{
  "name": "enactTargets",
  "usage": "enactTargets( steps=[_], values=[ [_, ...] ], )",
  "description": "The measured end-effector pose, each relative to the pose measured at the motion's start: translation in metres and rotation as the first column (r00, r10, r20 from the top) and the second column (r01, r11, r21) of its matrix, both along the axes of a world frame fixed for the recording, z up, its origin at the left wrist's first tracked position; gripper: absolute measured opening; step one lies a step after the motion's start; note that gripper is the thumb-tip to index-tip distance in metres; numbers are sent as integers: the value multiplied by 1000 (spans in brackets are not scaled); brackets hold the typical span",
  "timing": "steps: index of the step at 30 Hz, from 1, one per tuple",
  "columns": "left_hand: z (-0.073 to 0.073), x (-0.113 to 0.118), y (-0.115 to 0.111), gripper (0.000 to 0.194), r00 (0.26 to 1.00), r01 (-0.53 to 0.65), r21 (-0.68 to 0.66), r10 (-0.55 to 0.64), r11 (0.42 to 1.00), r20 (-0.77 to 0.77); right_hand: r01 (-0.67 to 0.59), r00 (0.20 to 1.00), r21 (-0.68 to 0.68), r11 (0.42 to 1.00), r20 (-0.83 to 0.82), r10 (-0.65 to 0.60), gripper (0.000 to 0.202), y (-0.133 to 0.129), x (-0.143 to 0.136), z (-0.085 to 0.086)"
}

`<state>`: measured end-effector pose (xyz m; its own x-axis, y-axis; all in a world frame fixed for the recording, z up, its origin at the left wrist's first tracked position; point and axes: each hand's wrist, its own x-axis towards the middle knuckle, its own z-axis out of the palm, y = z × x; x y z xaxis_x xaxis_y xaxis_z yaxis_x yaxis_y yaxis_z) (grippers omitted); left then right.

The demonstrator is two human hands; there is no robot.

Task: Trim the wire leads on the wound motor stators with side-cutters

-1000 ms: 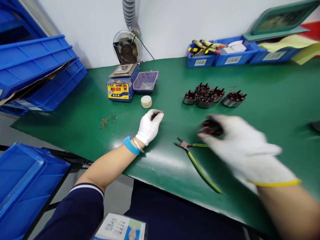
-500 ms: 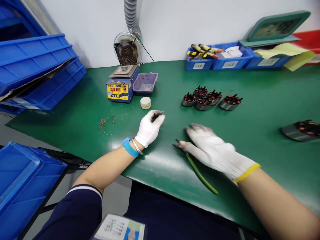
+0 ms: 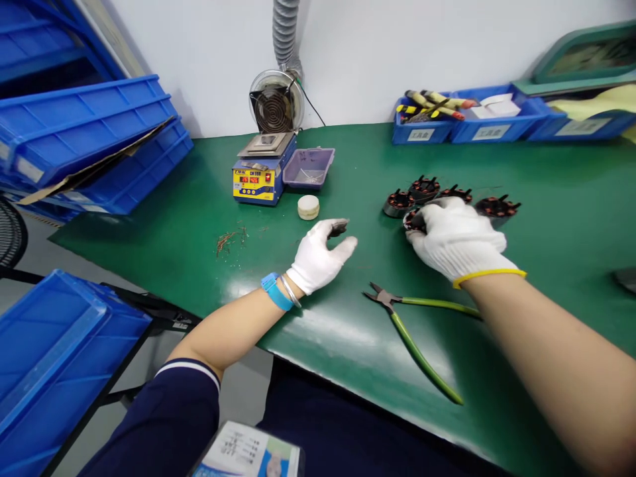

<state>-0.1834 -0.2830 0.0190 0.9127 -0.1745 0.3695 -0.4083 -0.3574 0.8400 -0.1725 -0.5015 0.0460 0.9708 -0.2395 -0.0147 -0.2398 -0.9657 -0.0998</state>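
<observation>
At the cluster's near edge, your right hand (image 3: 460, 235) — apparently — clasps a copper-wound core (image 3: 410, 217); your left hand (image 3: 320, 257), farther left, gapes.

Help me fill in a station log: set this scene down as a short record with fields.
left hand: gloved, thumb and fingers apart, nothing visibly held
right hand: gloved, fingers around the front wound core
other cores: four visible near the right hand
cutters: green handles, lying open between the arms
wire scraps: loose on the bench
yellow-fronted machine: display lit, beside purple tray
</observation>
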Motion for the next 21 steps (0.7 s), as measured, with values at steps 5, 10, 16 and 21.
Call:
enactTargets(
  steps=[5, 10, 16, 21],
  values=[
    [-1, 0, 1, 39, 984, 165, 324, -179, 932, 15, -49, 998, 68, 996, -34, 52, 44, 15, -37, 7],
    [16, -19, -5, 45, 834, 385, 793, -546, 473, -79, -28, 999, 151, 988, -34, 34, 40, -2, -56, -5],
    [44, -30, 7, 52, 986, 136, 919, -142, 371, -89, -187, 982, 336, 923, 47, 182, 43, -11, -64, -8],
    [31, -25, 6, 61, 986, 90, 760, -166, 644, 24, -124, 990, 206, 971, 94, 107, 78, -22, -89, 2]
  ],
)
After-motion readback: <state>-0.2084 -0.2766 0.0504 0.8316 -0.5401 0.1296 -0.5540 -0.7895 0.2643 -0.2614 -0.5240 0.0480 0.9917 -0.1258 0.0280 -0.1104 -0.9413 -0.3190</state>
